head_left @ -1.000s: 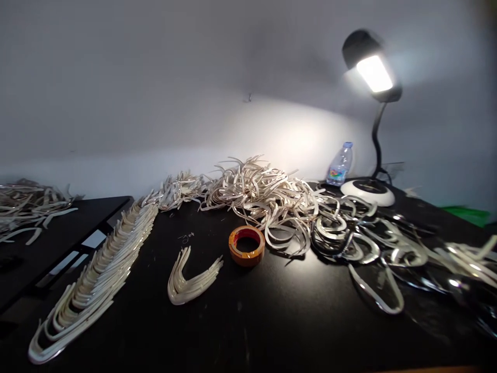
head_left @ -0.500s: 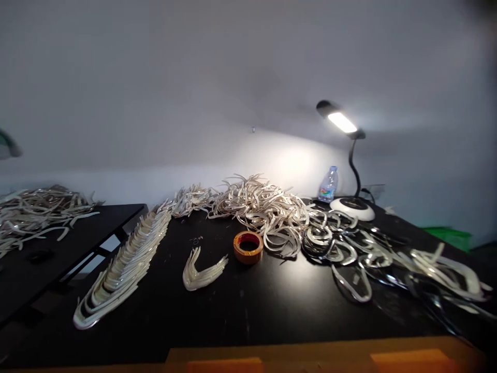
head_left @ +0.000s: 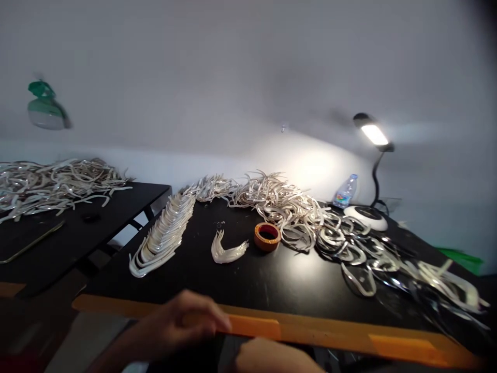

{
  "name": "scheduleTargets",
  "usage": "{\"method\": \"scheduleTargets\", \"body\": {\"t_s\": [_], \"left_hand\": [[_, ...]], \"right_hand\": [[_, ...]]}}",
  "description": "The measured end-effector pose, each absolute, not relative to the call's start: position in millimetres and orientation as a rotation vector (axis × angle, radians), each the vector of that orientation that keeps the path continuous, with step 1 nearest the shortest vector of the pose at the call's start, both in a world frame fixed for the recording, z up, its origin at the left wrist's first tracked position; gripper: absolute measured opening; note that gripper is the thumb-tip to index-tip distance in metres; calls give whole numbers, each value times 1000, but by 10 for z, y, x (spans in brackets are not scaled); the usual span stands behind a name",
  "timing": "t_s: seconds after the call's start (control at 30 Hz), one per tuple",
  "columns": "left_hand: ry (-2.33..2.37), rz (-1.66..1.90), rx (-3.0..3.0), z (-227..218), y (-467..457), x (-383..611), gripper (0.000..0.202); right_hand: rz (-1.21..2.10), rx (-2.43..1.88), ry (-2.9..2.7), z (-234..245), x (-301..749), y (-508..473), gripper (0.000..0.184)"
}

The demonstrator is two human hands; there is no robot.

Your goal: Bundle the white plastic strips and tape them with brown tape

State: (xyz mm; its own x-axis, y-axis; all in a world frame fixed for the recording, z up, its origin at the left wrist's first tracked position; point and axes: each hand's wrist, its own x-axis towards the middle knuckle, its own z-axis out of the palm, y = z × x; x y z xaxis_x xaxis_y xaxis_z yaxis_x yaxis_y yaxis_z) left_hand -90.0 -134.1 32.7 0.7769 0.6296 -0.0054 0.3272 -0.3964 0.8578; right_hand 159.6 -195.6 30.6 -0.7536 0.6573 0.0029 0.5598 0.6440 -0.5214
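A black tabletop (head_left: 240, 285) with a tan edge (head_left: 326, 332) is being lit by a black-and-white gooseneck desk lamp (head_left: 373, 133), beside which a clear, blue-capped plastic bottle (head_left: 345, 192) is being displayed. The back is being filled by a tangled heap of cream strips (head_left: 272, 197), the right by a snarl of white and glossy black loops (head_left: 382, 254), the left by a long row of nested, curved cream strips (head_left: 166, 228). Part of the edge is being hidden by two blurred hands. Between row and orange tape roll (head_left: 267, 245) with its red core, a small V-shaped bundle of cream strips (head_left: 229, 255) is being shown on the tabletop, bend at lower left, surface shiny. The left hand (head_left: 182, 321) is being held loosely curved near an orange tape strip (head_left: 256, 327), a gap being left between thumb and fingers; the right hand (head_left: 272, 357) is being cropped, so its grip cannot be told.
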Motion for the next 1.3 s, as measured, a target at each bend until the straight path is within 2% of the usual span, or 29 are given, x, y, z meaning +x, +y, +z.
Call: {"method": "scheduleTargets", "body": {"t_s": [0.07,0.17,0.23,0.3,0.4,0.47,0.7,0.8,0.93,1.0,1.1,1.3], "left_hand": [[877,577,2241,401,-852,-871,37],[705,478,2647,327,-110,-663,72],[666,388,2799,186,233,-501,80],[595,354,2850,27,400,-396,70],[607,378,2843,-145,431,-379,71],[636,376,2836,-193,413,-415,72],[614,403,2803,-46,356,-475,68],[503,409,2756,38,299,-512,68],[485,443,2716,7,275,-546,74],[559,489,2692,-40,293,-546,62],[610,538,2684,-100,330,-533,32],[595,630,2724,-226,296,-490,22]], "right_hand": [[638,-1078,-2657,418,1592,-1531,18],[174,-1276,-2484,405,1504,-817,19],[-25,-1341,-2347,251,1427,-446,18],[-22,-1380,-2252,45,1381,-246,20],[159,-1329,-2185,-166,1388,-223,23],[281,-1277,-2180,-189,1428,-277,33],[424,-1294,-2283,-123,1590,-261,67],[404,-1290,-2314,-150,1625,-235,74],[333,-1337,-2314,-134,1628,-245,70],[310,-1368,-2299,-105,1620,-260,66],[301,-1401,-2277,-69,1604,-282,61],[285,-1392,-2361,-93,1560,-296,36]]}}
